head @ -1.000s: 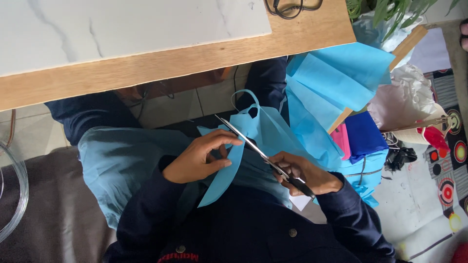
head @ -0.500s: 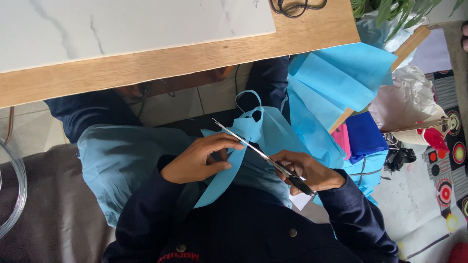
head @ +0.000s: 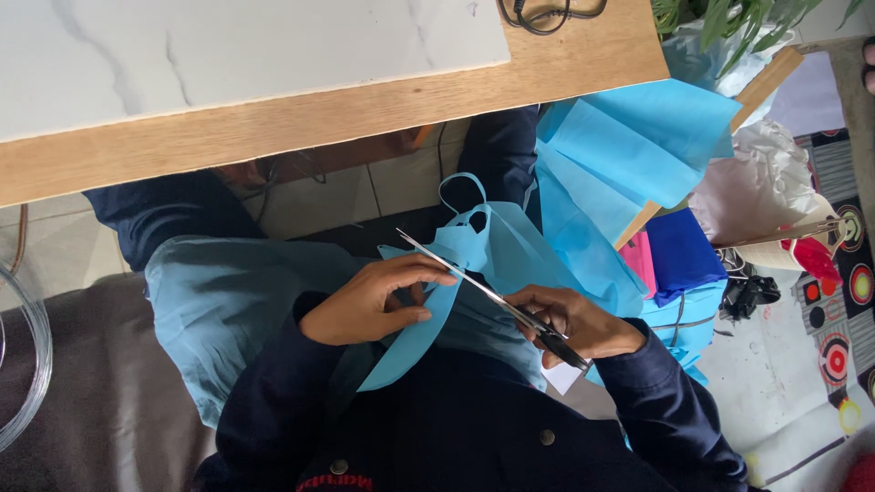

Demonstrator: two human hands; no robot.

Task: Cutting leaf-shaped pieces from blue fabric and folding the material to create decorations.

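My left hand (head: 374, 299) pinches a strip of light blue non-woven fabric (head: 510, 260) that lies over my lap. My right hand (head: 574, 321) grips the black handles of a pair of scissors (head: 483, 292). The long steel blades point up and left across the fabric, with the tip just above my left fingers. The fabric piece has two loop handles at its top edge, like a bag. Both my sleeves are dark navy.
A wooden table edge (head: 319, 118) with a white marble-look top (head: 228, 55) runs above my knees. More blue fabric sheets (head: 638, 146) hang at the right, beside a dark blue and pink stack (head: 674, 255) and a crumpled plastic bag (head: 756, 191). A patterned mat (head: 838, 273) lies far right.
The scissors' tip has shifted slightly up and left along the fabric. My left hand keeps its hold on the strip, and the right hand has moved a little toward it.
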